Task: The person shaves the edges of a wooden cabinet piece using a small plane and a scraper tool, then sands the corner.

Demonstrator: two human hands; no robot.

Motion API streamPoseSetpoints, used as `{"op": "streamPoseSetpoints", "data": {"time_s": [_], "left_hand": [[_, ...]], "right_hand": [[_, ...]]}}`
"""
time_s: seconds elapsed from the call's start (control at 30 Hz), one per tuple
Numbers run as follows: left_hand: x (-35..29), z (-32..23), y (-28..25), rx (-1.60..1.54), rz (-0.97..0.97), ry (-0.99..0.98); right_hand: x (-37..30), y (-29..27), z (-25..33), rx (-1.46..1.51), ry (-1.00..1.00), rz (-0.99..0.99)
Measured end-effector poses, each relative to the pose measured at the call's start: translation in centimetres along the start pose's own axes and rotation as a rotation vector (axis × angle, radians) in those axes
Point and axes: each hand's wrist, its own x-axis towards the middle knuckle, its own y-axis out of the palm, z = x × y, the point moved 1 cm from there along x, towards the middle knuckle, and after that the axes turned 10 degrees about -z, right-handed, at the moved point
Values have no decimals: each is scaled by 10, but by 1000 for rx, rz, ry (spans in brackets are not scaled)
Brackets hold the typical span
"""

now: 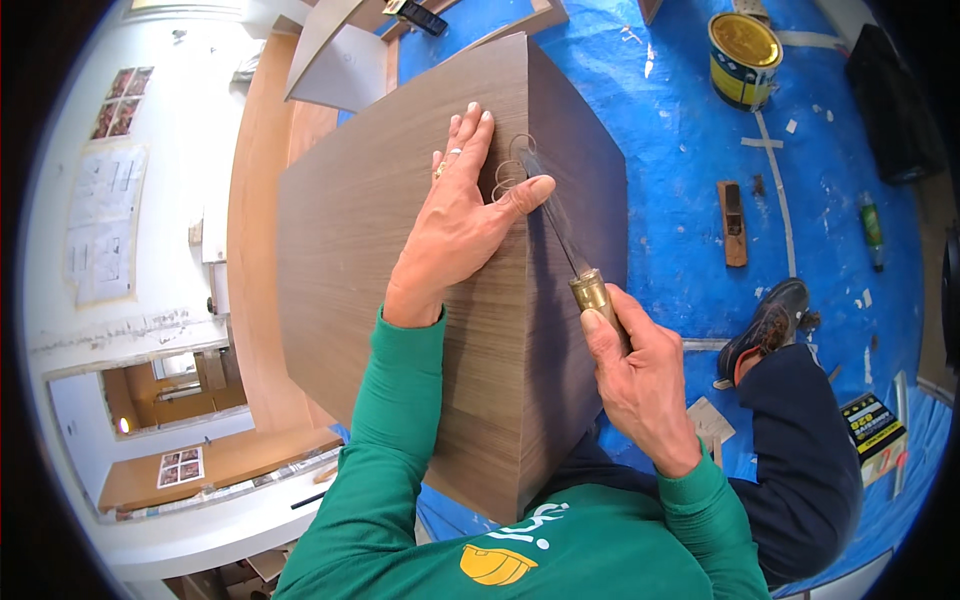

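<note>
A large box-shaped cabinet with brown wood-grain faces stands before me, one long edge running toward me. My left hand lies flat on its left face, fingers stretched out and thumb reaching over toward that edge. In my right hand is a long narrow-bladed hand tool with a brass-coloured collar, my fingers wrapped round its handle. Its blade slants along the edge, the tip close to my left thumb. Thin curled shavings hang by the tip. Whether the tool is a file or a chisel cannot be made out.
Blue sheeting covers the floor on the right. On it are a wooden hand plane, a yellow-topped can, a green bottle and a black-and-yellow box. My shoe rests nearby. A tan panel stands left of the cabinet.
</note>
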Motion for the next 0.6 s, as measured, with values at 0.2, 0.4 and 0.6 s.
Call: {"op": "streamPoseSetpoints", "data": {"time_s": [0.2, 0.4, 0.6], "left_hand": [[0, 2, 5, -52, -2, -37], [-1, -2, 10, -5, -24, -32], [2, 1, 6, 68, -9, 8]], "right_hand": [[4, 3, -7, 23, -45, -30], [9, 0, -9, 18, 11, -17], [12, -4, -3, 1, -37, -15]]}}
